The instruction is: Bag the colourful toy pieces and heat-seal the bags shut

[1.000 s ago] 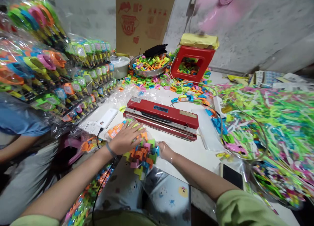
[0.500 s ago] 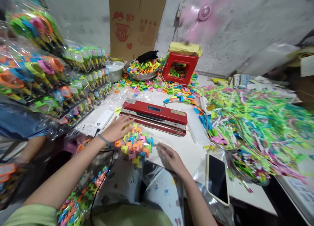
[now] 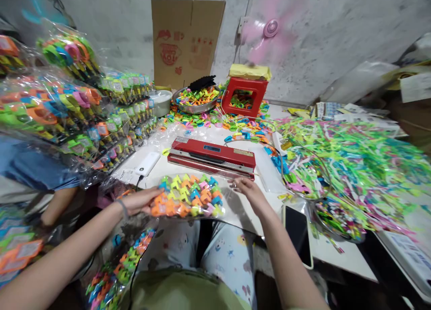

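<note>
A clear plastic bag of colourful small parts (image 3: 188,195) lies flat at the table's front edge, above my lap. My left hand (image 3: 143,201) grips the bag's left end. At its right end, my right hand (image 3: 247,192) has thumb and fingers pinched near the clear film; what they hold is too small to make out. Just behind the bag sits a red sealing machine (image 3: 212,156) with a metal bar along its front. A white power bank (image 3: 148,163) with a black cable lies left of the machine.
Filled bags (image 3: 77,108) are stacked at the left, with a person's arm (image 3: 57,205) below. Loose colourful strips (image 3: 353,152) cover the right side. A phone (image 3: 298,233) lies front right. Behind stand a red stool (image 3: 245,96), a metal bowl (image 3: 197,105) and a pink fan (image 3: 271,28).
The bag has turned and now lies lengthwise from left to right. My left hand has moved down to its left end, and my right hand has moved up to its right end.
</note>
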`<state>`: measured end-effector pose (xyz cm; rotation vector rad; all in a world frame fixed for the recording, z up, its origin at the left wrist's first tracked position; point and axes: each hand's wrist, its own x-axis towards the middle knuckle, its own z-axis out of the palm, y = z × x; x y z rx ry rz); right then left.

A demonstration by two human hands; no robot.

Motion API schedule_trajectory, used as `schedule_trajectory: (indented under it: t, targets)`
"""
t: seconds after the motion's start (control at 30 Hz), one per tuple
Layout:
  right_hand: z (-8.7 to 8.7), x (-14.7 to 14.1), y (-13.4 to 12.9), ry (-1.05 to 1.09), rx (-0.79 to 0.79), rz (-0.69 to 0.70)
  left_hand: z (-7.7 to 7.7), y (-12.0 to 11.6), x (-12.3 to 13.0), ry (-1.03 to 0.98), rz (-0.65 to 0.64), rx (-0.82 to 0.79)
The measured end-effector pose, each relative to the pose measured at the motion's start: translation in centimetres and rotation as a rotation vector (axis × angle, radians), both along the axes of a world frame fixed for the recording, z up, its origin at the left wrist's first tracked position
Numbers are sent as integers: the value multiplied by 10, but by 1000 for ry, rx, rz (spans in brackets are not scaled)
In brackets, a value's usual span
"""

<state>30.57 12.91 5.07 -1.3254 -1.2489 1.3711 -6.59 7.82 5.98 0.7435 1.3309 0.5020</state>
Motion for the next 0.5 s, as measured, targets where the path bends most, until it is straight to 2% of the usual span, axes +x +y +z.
schedule_trajectory:
  t: [0.07, 0.1, 0.17, 0.23, 0.27, 0.3, 0.37, 0.43, 0.5]
  targets:
    - [13, 2, 26, -54, 69, 45, -1, -36, 9, -145, 28, -76]
    - [17, 1, 35, -98, 106, 71, 2, -50, 11, -199, -12, -96]
    - [19, -1, 48, -229, 181, 113, 11, -67, 10, -191, -223, -102]
    - [16, -2, 54, -360, 247, 93, 21, -61, 5, -30, -432, -18]
    - [14, -1, 56, -402, 270, 60, 25, -48, 3, 45, -460, 59]
    - [10, 0, 56, -422, 287, 20, 28, -30, 5, 90, -418, 149]
    - [2, 5, 52, -420, 311, -57, 28, 15, 20, 72, -211, 300]
    - [-8, 14, 42, -368, 334, -115, 20, 64, 51, 32, -74, 364]
    - [-24, 25, 24, -300, 353, -260, 8, 103, 91, 1, -61, 360]
